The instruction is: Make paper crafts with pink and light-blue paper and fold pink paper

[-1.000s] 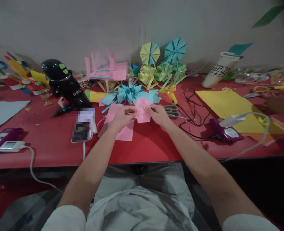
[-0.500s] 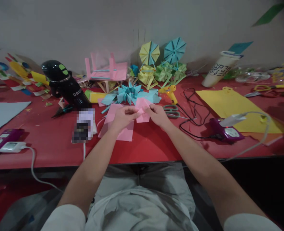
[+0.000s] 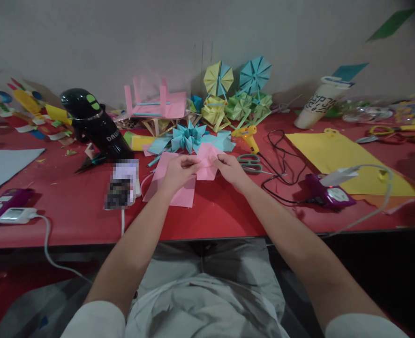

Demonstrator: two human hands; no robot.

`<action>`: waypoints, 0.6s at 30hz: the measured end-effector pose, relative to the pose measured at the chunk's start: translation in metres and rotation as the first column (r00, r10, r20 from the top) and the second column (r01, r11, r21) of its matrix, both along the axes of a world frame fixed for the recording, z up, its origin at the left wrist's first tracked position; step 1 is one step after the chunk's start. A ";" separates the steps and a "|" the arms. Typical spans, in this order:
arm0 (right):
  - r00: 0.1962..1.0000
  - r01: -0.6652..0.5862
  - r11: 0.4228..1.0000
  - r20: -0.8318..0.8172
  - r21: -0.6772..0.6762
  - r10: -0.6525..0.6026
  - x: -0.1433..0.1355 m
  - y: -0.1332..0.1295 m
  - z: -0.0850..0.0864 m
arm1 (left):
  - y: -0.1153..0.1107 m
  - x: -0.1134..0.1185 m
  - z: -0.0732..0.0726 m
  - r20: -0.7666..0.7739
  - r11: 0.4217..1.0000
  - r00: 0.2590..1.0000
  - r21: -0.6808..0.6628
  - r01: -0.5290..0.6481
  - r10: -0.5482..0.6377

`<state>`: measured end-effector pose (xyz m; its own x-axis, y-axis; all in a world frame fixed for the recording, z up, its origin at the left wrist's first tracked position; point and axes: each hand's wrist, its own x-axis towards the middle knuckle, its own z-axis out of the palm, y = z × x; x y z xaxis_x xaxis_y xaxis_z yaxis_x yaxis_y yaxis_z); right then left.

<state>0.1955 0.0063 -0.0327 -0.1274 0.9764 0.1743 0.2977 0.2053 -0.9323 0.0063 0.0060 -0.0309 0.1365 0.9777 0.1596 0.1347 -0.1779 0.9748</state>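
Between my two hands, just above the red table, is a small creased piece of pink paper (image 3: pixel 206 168). My left hand (image 3: pixel 179 171) pinches its left edge between thumb and fingers. On the opposite edge, my right hand (image 3: pixel 231 169) grips it with the thumb on top. Under my left hand lies a larger pink sheet (image 3: pixel 184 196), flat on the table. A blue folded paper star (image 3: pixel 188 136) sits just beyond the paper. Scissors with green-grey handles (image 3: pixel 250 163) lie to the right of my right hand, partly behind it.
A yellow glue gun (image 3: pixel 248 137) has a black cord running to a purple power strip (image 3: pixel 328 192). At left lean a black bottle (image 3: pixel 96 124) and a phone (image 3: pixel 122 184). Paper umbrellas (image 3: pixel 255 75), a pink paper table (image 3: pixel 158 104) and a cup (image 3: pixel 321 103) stand at the back; yellow sheets (image 3: pixel 348 164) lie right.
My hands have drawn slightly apart on the small pink paper, so more of its creased middle shows. Nothing else on the table has moved.
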 end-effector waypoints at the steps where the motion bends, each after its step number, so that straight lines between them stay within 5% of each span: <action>1: 1.000 -0.004 1.000 0.000 -0.005 0.004 0.000 0.001 -0.001 | 0.000 0.000 0.000 -0.004 1.000 1.000 0.001 0.004 -0.004; 10: 0.978 -0.160 0.975 -0.161 -0.157 0.135 0.003 -0.002 0.001 | 0.000 -0.001 0.003 -0.034 1.000 0.999 0.028 0.002 -0.001; 18: 0.991 -0.128 0.992 -0.042 -0.014 0.128 0.005 0.002 -0.003 | -0.005 0.004 0.008 0.072 0.995 0.996 -0.078 0.057 -0.051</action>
<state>0.2003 0.0082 -0.0362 -0.2446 0.9554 0.1657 0.2315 0.2235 -0.9468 0.0107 0.0005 -0.0234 0.1807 0.9792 0.0924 0.0585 -0.1045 0.9928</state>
